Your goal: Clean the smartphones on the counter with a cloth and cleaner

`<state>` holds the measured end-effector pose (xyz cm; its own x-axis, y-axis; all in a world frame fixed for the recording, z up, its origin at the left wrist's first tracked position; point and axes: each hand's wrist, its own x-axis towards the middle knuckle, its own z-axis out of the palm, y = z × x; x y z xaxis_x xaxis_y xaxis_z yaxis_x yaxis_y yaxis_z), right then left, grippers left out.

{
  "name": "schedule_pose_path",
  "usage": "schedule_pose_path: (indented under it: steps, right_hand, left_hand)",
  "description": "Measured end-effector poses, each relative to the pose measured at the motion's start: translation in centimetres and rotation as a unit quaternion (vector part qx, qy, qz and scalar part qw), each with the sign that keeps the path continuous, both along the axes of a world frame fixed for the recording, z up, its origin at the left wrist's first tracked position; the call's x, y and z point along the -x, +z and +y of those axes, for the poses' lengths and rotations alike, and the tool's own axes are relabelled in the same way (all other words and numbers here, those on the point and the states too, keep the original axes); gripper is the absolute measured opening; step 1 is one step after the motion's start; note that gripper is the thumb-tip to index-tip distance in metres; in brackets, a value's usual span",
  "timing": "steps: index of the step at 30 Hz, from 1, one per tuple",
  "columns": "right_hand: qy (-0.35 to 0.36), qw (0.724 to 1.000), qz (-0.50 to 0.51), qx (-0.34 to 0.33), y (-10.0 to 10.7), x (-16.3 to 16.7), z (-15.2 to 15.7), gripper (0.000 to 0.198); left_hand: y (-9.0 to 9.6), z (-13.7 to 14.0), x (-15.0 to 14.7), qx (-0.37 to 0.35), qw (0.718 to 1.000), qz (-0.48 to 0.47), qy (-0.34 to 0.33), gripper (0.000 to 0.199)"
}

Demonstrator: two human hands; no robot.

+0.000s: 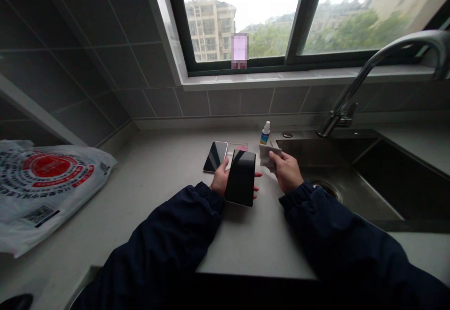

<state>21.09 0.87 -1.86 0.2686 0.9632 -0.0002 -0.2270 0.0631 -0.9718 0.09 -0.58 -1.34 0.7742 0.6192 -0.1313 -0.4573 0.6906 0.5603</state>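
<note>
My left hand (220, 179) is closed round a black-screened smartphone (241, 179), thumb at its left edge and fingertips showing past the right edge. The screen faces up toward me. To the right of it, my right hand (288, 172) pinches a folded greyish cloth (269, 156), apart from the phone. A second smartphone (215, 156) lies on the counter just behind my left hand. Beside that lies a clear, flat item with a pink patch (242, 147), partly hidden by the held phone. Behind the cloth stands a small white-capped bottle (265, 133) with a blue and yellow label.
A steel sink (337, 165) is set into the pale counter (158, 160) on my right, with a curved chrome faucet (339, 106) behind it. A white plastic bag (49, 193) with red and black print lies at left. A window (242, 19) is above the tiled back wall.
</note>
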Motion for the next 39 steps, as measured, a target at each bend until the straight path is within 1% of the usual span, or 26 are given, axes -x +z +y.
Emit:
schedule_pose_path:
  steps: [1, 2, 3, 4, 6, 8, 9, 11, 13, 19, 22, 25, 31, 35, 39]
  right_hand:
    - [-0.005, 0.999, -0.028, -0.022, 0.0, 0.2, -0.2, 0.028]
    - [0.007, 0.992, -0.108, -0.07, 0.0, 0.4, -0.5, 0.033]
    - [0.036, 0.974, -0.19, -0.12, 0.0, 0.6, -0.9, 0.038]
    - [0.078, 0.951, -0.256, -0.155, 0.0, 0.9, -1.2, 0.043]
    - [0.167, 0.895, -0.362, -0.201, -0.2, 1.3, -1.7, 0.05]
    - [0.202, 0.85, -0.444, -0.201, -0.4, 1.6, -1.9, 0.055]
    - [0.21, 0.832, -0.474, -0.196, -0.5, 1.6, -1.9, 0.057]
    - [0.217, 0.81, -0.512, -0.188, -0.5, 1.5, -1.9, 0.062]
    - [0.226, 0.795, -0.53, -0.19, -0.4, 1.3, -1.9, 0.066]
    - [0.26, 0.774, -0.541, -0.2, 0.4, 1.2, -2.3, 0.066]
    - [0.269, 0.772, -0.54, -0.199, 0.4, 1.2, -2.3, 0.068]
    - [0.271, 0.771, -0.541, -0.197, 0.4, 1.3, -2.2, 0.068]
    - [0.282, 0.758, -0.554, -0.199, 0.7, 1.3, -2.4, 0.07]
    - [0.284, 0.761, -0.547, -0.203, 0.9, 1.4, -2.6, 0.07]
    - [0.283, 0.769, -0.535, -0.205, 1.0, 1.5, -2.8, 0.072]
  left_hand:
    - [-0.2, 0.0, -0.1, 0.0, 1.0, -0.004, -0.01, 0.087]
    - [-0.4, 0.0, -0.2, -0.001, 1.0, -0.006, -0.018, 0.087]
    - [-0.6, 0.0, -0.3, 0.0, 1.0, -0.003, -0.024, 0.086]
    - [-0.7, -0.1, -0.4, 0.007, 1.0, 0.006, -0.027, 0.086]
    - [-0.6, -0.1, -0.7, 0.03, 0.999, 0.029, -0.009, 0.085]
    - [-0.2, -0.3, -1.0, 0.054, 0.997, 0.041, 0.036, 0.082]
    - [0.0, -0.3, -1.2, 0.062, 0.996, 0.04, 0.055, 0.079]
    - [0.5, -0.5, -1.5, 0.074, 0.993, 0.048, 0.073, 0.077]
    - [0.8, -0.5, -1.6, 0.08, 0.991, 0.064, 0.084, 0.077]
    - [0.4, -0.3, -1.9, 0.071, 0.988, 0.075, 0.116, 0.075]
    - [0.4, -0.4, -2.0, 0.069, 0.986, 0.08, 0.126, 0.075]
    - [0.7, -0.8, -2.2, 0.071, 0.988, 0.073, 0.118, 0.076]
    - [1.0, -1.6, -2.7, 0.081, 0.987, 0.045, 0.13, 0.08]
    - [1.1, -1.9, -2.9, 0.08, 0.988, 0.023, 0.131, 0.078]
    - [1.4, -2.4, -3.3, 0.067, 0.986, 0.008, 0.153, 0.077]
